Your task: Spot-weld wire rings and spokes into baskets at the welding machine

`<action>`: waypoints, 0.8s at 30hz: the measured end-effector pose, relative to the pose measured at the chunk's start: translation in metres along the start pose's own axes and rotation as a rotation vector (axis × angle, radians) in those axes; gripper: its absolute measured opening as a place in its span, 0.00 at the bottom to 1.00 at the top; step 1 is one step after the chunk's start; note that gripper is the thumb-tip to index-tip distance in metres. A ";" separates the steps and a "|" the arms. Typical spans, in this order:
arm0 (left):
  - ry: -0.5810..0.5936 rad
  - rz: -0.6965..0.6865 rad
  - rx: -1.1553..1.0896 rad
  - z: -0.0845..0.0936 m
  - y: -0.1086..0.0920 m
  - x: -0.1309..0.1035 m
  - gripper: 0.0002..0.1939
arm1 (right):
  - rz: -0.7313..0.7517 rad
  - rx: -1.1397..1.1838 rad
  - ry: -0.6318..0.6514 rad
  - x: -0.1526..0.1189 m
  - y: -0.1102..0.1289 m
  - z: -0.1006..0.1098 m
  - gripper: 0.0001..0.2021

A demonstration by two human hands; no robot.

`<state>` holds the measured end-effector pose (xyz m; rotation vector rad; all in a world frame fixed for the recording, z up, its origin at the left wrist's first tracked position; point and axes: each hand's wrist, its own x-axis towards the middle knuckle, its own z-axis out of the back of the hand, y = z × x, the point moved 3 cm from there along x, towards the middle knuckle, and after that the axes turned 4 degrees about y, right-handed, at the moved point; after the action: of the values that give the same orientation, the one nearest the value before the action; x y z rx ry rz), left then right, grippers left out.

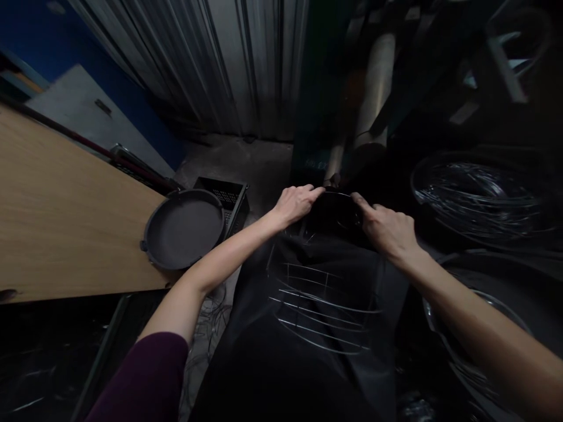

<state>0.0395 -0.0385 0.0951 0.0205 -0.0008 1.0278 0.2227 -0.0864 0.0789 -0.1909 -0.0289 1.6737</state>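
1. The left hand [295,205] has its fingers closed in a pinch on the left end of a short visible stretch of thin wire [338,193].
2. The right hand [389,230] grips the right end of that stretch, its thumb and curled fingers on the wire.
3. The wire spans the gap between the hands, at the far side of the person's lap, near the lower end of a pale metal rod [336,161]. Whether the two touch, I cannot tell.
4. A frame of curved wires [325,310] lies over dark cloth [264,381] on the lap, nearer than the hands. It may be joined to the held wire; the dimness hides any link.
5. The likeliest trouble, I judge, is a bent or sprung wire: uneven pressure from the two thumbs could kink it, or one pinch could slip.
6. Fingertips could get nipped or scraped if the hands go closer to the rod, since that area is very dark.
7. The frame could slide or snag, as it seems to rest only on loose folds of cloth.
8. At left, a round black tray [185,228] sits at the right end of the wooden tabletop [65,205], beside a black crate [237,202]. A swing of the left elbow might knock it.
9. At right, a bin of wires [479,199] stands beyond the right forearm; stray ends there could catch skin.
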 end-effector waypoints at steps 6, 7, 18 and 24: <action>0.049 -0.020 0.009 0.010 0.003 0.012 0.24 | -0.006 0.025 0.019 0.009 -0.003 0.007 0.27; 0.059 -0.020 0.009 0.010 0.003 0.014 0.24 | -0.001 0.030 0.017 0.010 -0.004 0.007 0.28; 0.011 -0.038 -0.020 0.004 0.007 0.019 0.22 | 0.016 0.112 0.002 0.019 -0.009 0.002 0.26; 0.018 -0.021 -0.181 0.008 0.014 0.018 0.19 | 0.022 0.190 -0.004 0.022 -0.015 0.005 0.24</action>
<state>0.0373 -0.0157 0.1037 -0.1534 -0.0771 1.0039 0.2349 -0.0620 0.0834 -0.0445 0.1291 1.6882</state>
